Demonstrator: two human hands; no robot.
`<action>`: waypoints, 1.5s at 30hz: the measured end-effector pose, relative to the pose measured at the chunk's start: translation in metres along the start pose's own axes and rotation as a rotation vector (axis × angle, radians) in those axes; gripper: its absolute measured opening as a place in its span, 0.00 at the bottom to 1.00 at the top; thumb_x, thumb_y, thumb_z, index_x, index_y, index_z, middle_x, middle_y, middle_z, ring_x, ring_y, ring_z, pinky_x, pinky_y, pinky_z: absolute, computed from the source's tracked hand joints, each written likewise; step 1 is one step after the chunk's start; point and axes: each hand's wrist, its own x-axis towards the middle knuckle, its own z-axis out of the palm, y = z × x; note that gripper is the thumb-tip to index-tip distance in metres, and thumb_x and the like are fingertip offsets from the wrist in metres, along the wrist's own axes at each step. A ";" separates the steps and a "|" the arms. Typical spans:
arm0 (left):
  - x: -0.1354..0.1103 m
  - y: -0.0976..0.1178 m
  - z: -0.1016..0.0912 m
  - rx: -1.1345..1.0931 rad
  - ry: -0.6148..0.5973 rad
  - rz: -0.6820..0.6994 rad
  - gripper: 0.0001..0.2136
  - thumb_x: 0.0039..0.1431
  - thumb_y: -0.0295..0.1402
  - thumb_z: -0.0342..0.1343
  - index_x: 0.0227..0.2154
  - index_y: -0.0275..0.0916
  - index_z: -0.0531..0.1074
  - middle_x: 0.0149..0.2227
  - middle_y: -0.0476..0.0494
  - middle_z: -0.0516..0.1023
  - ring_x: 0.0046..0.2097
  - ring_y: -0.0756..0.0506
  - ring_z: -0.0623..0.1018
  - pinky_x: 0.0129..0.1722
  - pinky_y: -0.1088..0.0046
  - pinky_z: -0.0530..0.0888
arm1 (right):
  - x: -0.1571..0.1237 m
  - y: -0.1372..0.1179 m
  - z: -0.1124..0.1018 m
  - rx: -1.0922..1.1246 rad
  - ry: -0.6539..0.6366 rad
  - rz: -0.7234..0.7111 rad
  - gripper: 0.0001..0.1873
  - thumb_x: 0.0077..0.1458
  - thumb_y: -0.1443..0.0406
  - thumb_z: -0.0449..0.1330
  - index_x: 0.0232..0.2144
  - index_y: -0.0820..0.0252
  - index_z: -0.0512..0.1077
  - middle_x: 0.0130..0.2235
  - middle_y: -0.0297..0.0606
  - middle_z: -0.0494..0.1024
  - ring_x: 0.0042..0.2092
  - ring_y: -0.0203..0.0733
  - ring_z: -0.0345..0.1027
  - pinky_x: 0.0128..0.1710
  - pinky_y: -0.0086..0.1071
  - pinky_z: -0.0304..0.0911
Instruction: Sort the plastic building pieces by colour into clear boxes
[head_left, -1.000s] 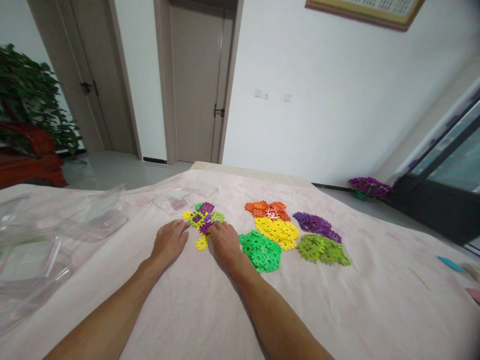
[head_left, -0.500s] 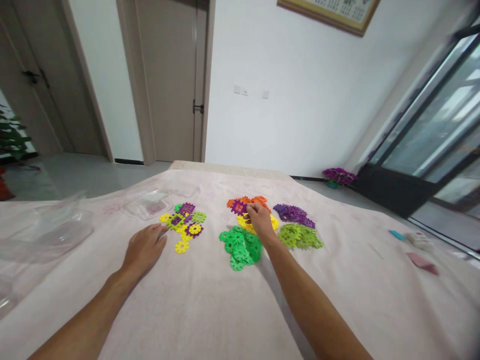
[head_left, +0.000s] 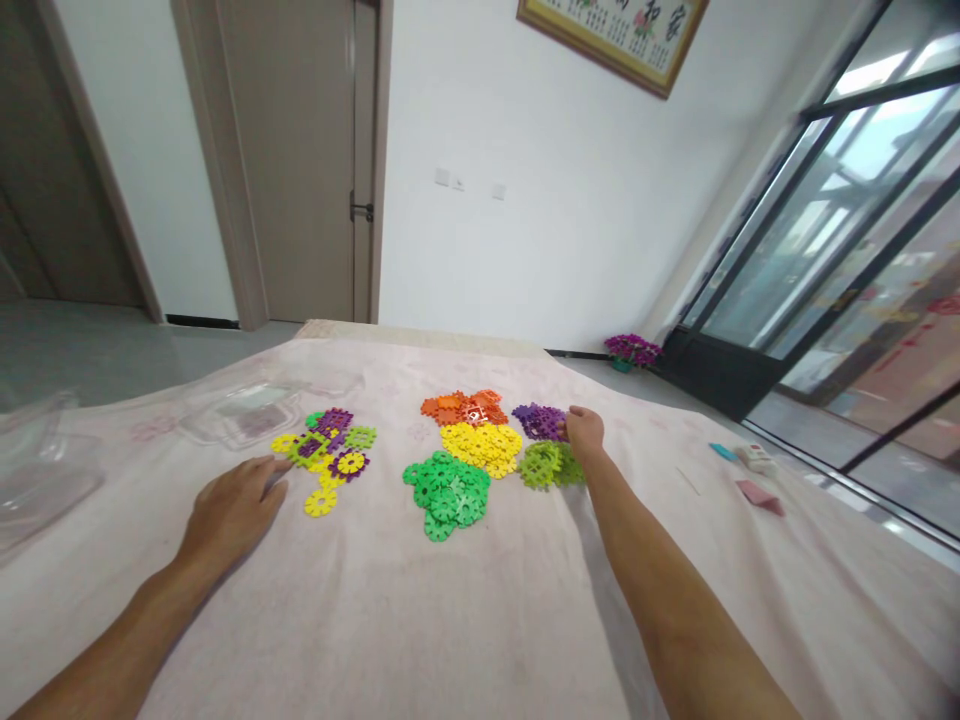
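Note:
My right hand has its fingers closed at the right edge of the purple pile, pinching a purple square toothed piece; its fingertips are partly hidden. Just below lies the lime-green pile, partly covered by my wrist. My left hand rests on the cloth with fingers stretched, holding nothing. Its index fingertip is beside a mixed group of linking pieces, nearest a lime-and-purple square piece. Yellow discs and a purple-and-yellow piece belong to that group.
Orange, yellow and green piles of plastic pieces lie mid-table on the pink cloth. Clear plastic packaging sits at left. A blue item, a white box and a pink cloth scrap lie at right.
My right hand has moved right with the purple piece, from above the orange and yellow piles to the purple pile. The view has turned right; my left hand stays by the mixed group.

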 end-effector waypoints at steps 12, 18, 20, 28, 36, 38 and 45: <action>-0.003 0.016 0.000 -0.010 -0.166 0.021 0.30 0.68 0.46 0.38 0.69 0.40 0.54 0.71 0.38 0.56 0.72 0.35 0.52 0.67 0.46 0.49 | -0.161 -0.072 0.122 -0.069 -0.619 -0.788 0.16 0.56 0.72 0.56 0.45 0.58 0.78 0.46 0.40 0.80 0.47 0.41 0.73 0.52 0.36 0.65; -0.006 0.018 -0.006 -0.073 -0.136 0.071 0.24 0.68 0.41 0.42 0.64 0.45 0.64 0.68 0.40 0.61 0.70 0.38 0.59 0.67 0.46 0.49 | -0.246 -0.092 0.162 -0.150 -0.781 -0.820 0.18 0.60 0.68 0.56 0.52 0.58 0.74 0.51 0.43 0.76 0.51 0.42 0.70 0.51 0.32 0.63; -0.006 0.020 -0.009 -0.101 -0.129 0.089 0.23 0.67 0.39 0.43 0.62 0.45 0.66 0.68 0.40 0.63 0.69 0.39 0.61 0.67 0.46 0.51 | -0.256 -0.096 0.176 -0.223 -0.755 -0.729 0.16 0.62 0.65 0.56 0.50 0.60 0.74 0.49 0.45 0.77 0.51 0.44 0.69 0.49 0.33 0.63; -0.004 0.023 -0.014 -0.275 -0.085 0.133 0.18 0.63 0.36 0.48 0.54 0.44 0.71 0.60 0.42 0.74 0.62 0.39 0.71 0.66 0.49 0.55 | -0.265 -0.091 0.210 -0.296 -0.650 -0.526 0.11 0.58 0.60 0.61 0.43 0.55 0.76 0.43 0.39 0.79 0.44 0.44 0.71 0.40 0.32 0.60; -0.004 0.027 -0.024 -0.525 -0.024 0.138 0.17 0.60 0.36 0.51 0.51 0.43 0.72 0.53 0.44 0.79 0.55 0.42 0.78 0.57 0.64 0.71 | -0.269 -0.088 0.205 -0.150 -0.638 -0.525 0.17 0.53 0.67 0.62 0.46 0.55 0.77 0.38 0.36 0.79 0.40 0.41 0.70 0.39 0.31 0.61; -0.005 0.027 -0.025 -0.609 -0.021 0.107 0.16 0.60 0.37 0.51 0.50 0.43 0.72 0.52 0.45 0.80 0.53 0.43 0.79 0.55 0.66 0.73 | -0.269 -0.091 0.202 -0.092 -0.661 -0.553 0.16 0.52 0.69 0.62 0.44 0.55 0.79 0.37 0.36 0.79 0.40 0.41 0.70 0.41 0.31 0.61; -0.002 0.019 -0.021 -0.518 0.044 -0.073 0.19 0.60 0.39 0.50 0.51 0.42 0.74 0.54 0.42 0.79 0.55 0.41 0.78 0.59 0.63 0.70 | -0.221 -0.083 0.153 0.113 -0.576 -0.585 0.17 0.52 0.69 0.60 0.45 0.57 0.80 0.34 0.34 0.75 0.36 0.38 0.68 0.41 0.31 0.64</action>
